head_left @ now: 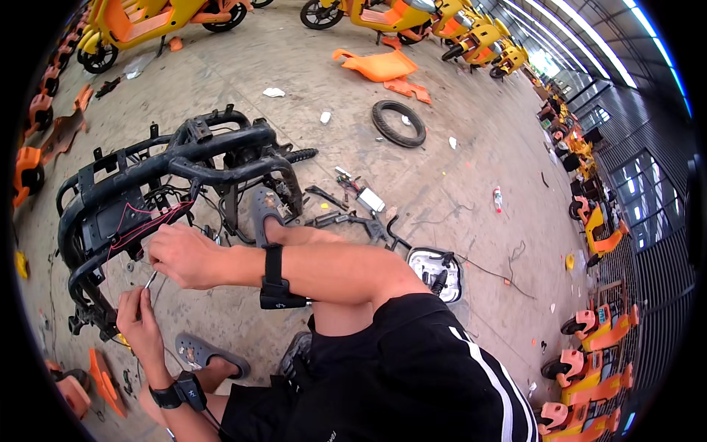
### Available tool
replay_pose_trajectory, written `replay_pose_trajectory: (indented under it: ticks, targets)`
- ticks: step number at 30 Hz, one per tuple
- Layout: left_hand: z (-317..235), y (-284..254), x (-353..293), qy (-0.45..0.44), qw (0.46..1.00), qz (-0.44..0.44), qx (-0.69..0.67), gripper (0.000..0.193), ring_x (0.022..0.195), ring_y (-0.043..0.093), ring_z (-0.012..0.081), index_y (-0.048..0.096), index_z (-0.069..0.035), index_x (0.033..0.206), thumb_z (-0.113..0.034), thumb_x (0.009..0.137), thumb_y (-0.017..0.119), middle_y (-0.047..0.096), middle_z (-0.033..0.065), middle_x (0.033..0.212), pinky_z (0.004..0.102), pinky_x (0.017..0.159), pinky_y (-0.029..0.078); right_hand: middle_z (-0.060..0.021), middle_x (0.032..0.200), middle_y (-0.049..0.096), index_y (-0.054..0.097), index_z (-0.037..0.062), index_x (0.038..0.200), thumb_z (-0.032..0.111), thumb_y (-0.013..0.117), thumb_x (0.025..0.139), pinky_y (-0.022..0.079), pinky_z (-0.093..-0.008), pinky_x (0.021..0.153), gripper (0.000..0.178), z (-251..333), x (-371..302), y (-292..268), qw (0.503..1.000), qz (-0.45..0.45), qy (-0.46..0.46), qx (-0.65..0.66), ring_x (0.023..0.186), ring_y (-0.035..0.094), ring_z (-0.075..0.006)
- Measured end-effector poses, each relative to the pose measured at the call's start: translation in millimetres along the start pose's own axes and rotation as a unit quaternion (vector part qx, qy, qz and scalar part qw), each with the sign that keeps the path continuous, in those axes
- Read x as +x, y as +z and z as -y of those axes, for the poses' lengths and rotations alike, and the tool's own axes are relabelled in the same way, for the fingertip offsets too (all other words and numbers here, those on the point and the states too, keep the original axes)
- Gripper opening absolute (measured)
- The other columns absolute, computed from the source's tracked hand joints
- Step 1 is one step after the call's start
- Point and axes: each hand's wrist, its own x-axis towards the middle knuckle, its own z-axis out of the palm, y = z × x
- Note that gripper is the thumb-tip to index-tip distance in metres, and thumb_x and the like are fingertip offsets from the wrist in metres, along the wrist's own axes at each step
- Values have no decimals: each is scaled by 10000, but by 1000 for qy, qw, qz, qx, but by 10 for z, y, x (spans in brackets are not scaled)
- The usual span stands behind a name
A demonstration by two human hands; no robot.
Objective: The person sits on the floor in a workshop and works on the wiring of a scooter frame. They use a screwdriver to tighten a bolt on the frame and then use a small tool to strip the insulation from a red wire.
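Observation:
A black tubular scooter frame (177,166) lies on the floor in front of me, with thin red wires (136,221) and dark cables strung through its side. My left hand (140,320) is closed around a slim silver metal rod (151,280), its thumb and finger near the rod's lower end. The rod's upper end runs under my right hand (184,254), which is curled beside the frame's near tube and the red wires. Its fingertips are mostly hidden, so what they grip cannot be made out.
A black tyre (398,124) and orange body panels (377,66) lie beyond the frame. Near my knee sit a silver-and-black housing (435,274), a white box-shaped part (370,200) and loose brackets. Yellow scooters (147,22) line the far side; more stand at right. My feet flank the frame.

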Motion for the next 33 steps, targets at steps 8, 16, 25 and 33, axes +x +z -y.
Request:
replay_pose_trajectory:
  ticks: [8, 16, 25, 33]
  targets:
    - [-72, 125, -17, -8, 1000, -4, -7, 80, 653, 482, 159, 603, 87, 946, 15, 915, 591, 536, 100, 784, 258, 598, 402, -60, 857, 562, 580, 72, 828, 145, 660, 799, 377, -370, 825, 112, 36, -29, -105, 998, -32, -46, -29, 908, 529, -266]
    - [-152, 53, 1, 25, 998, -14, 54, 60, 656, 586, 262, 671, 19, 883, -30, 848, 671, 621, 128, 756, 325, 629, 463, -147, 836, 640, 640, 11, 925, 159, 634, 860, 490, -402, 759, 162, -39, 5, -105, 983, 21, 144, 110, 820, 618, -298]
    - [-145, -83, -8, 46, 998, -47, 15, 59, 653, 544, 242, 687, 31, 867, 7, 813, 691, 620, 103, 736, 327, 574, 422, -79, 845, 638, 597, 23, 918, 105, 585, 921, 434, -341, 790, 82, 259, 153, -230, 985, 72, 120, 98, 822, 583, -234]
    - [-152, 18, 32, 45, 997, -57, 12, 63, 642, 532, 232, 689, 28, 868, -4, 814, 699, 605, 98, 721, 326, 560, 416, -72, 829, 637, 617, 44, 889, 94, 615, 866, 381, -379, 838, 55, 237, 218, -221, 995, 74, 53, 51, 862, 585, -266]
